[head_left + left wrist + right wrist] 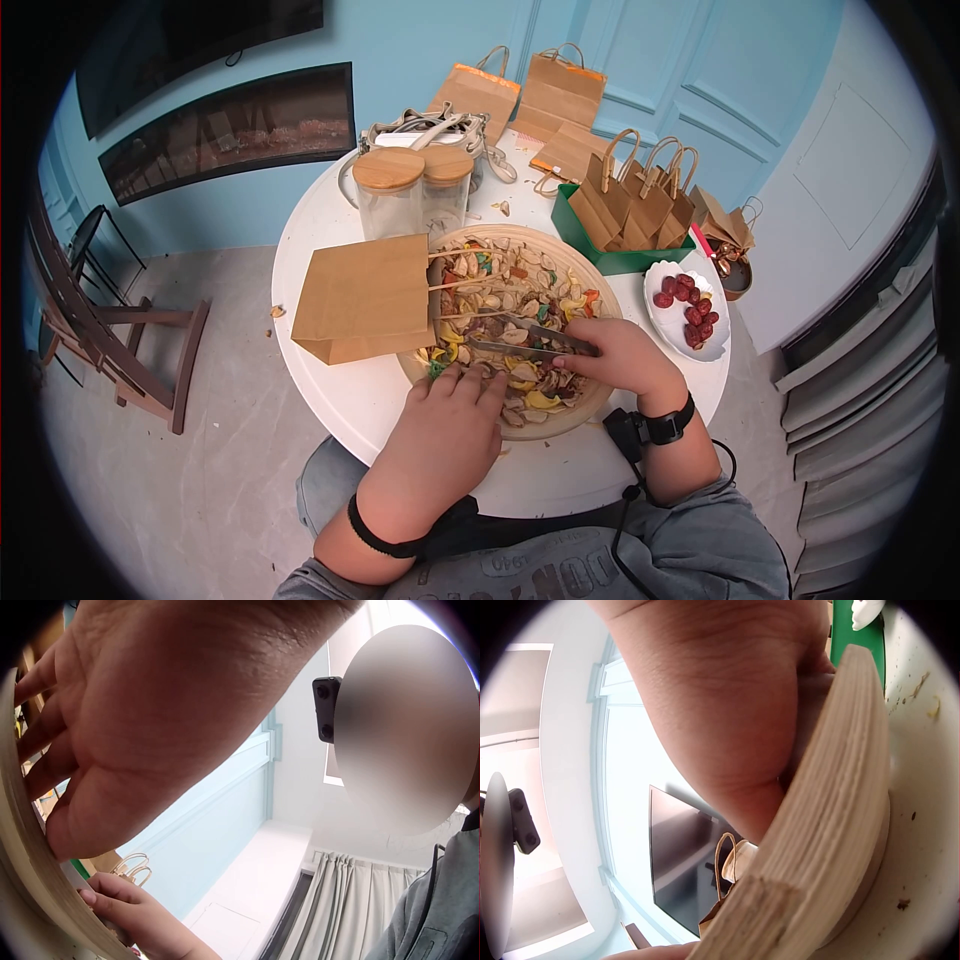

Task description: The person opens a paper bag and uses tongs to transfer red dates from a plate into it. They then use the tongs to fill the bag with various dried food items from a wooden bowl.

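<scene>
In the head view, a round wooden tray is full of mixed dried pieces, pale, yellow, red and green. My right hand grips a pair of metal tongs, whose arms reach left, low over the pieces. At the tray's near left edge lies my left hand, fingers extended over the rim. The left wrist view shows those fingers apart, right at the rim. A brown paper bag lies on the left, its handles over the tray. My right palm hides most of the grip in the right wrist view.
Two glass jars with wooden lids stand behind the paper bag, before a pale handbag. A green box holds several paper bags. Red dates fill a white plate at right. More paper bags stand at the back.
</scene>
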